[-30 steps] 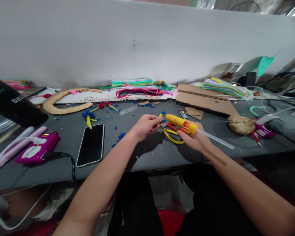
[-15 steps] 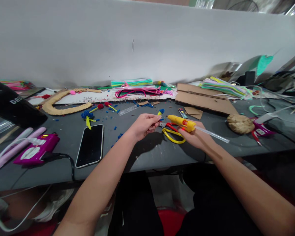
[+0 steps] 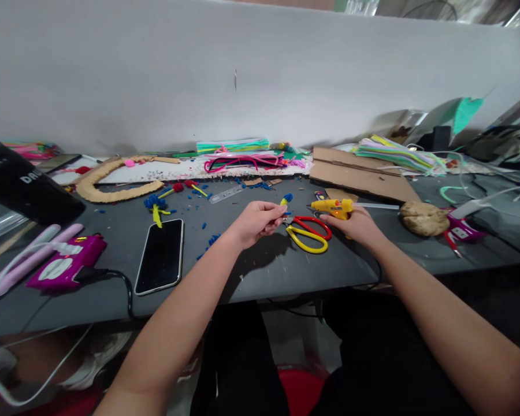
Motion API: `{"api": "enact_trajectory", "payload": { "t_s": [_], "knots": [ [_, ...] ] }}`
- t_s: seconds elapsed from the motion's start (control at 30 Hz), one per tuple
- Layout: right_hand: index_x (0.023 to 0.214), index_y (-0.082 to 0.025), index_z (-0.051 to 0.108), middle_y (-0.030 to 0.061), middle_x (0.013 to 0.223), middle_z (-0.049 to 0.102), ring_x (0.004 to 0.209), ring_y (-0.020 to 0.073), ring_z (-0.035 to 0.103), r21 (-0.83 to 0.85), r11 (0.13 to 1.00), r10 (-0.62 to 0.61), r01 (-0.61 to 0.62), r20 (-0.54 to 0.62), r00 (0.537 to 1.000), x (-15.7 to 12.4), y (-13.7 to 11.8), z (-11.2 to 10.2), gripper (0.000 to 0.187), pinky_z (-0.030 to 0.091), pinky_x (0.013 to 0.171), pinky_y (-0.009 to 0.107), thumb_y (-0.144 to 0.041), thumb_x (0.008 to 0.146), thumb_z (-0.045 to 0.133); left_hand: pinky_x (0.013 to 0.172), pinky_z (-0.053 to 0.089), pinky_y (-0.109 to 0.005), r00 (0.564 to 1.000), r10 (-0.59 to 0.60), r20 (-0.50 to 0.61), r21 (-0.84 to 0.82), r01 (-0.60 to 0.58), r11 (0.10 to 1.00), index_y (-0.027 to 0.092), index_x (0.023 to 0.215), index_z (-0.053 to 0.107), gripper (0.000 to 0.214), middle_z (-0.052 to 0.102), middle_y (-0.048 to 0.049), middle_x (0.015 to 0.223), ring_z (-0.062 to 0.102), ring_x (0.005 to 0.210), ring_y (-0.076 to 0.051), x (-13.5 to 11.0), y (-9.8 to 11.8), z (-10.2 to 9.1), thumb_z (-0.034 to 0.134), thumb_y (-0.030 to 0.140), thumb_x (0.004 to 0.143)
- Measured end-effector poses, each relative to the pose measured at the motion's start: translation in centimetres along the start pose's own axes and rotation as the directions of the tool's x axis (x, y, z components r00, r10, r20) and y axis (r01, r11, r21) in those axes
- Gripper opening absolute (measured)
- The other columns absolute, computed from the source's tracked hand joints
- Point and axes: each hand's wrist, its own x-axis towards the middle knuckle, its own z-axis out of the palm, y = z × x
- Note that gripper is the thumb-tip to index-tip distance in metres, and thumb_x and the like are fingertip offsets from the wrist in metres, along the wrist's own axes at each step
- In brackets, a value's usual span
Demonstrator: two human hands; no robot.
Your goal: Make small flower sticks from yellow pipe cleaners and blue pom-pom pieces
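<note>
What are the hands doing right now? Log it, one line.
left hand: pinching blue-and-yellow craft piece | right hand: gripping yellow glue gun | nozzle: apart from piece | scissors: on table between hands

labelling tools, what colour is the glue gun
The glue gun is mostly yellow, clearest in the head view.

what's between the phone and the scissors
In the head view, blue snippets, then the left hand and forearm, between smartphone and scissors.

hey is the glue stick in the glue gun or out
Partly in: the clear glue stick juts from the back of the glue gun in the right hand.
</note>
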Motion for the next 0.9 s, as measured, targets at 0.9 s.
{"api": "enact_trajectory", "payload": {
  "t_s": [0.9],
  "knots": [
    [0.093, -0.022, 0.068, 0.0041, 0.085, 0.072, 0.071, 0.0185, 0.065, 0.466, 0.880, -0.163, 0.087, 0.126, 0.979, -6.5, -9.5, -1.5, 0.033, 0.051, 0.063, 0.030, -0.052, 0.079, 0.070, 0.045, 0.021, -0.021, 0.986, 0.146, 0.078, 0.196, -0.159, 0.968, 0.014, 0.067, 0.054, 0.041, 0.049, 0.0032, 0.061, 0.032, 0.046, -0.003, 0.1, -0.6, 0.9, 0.064, 0.050, 0.084]
  ]
}}
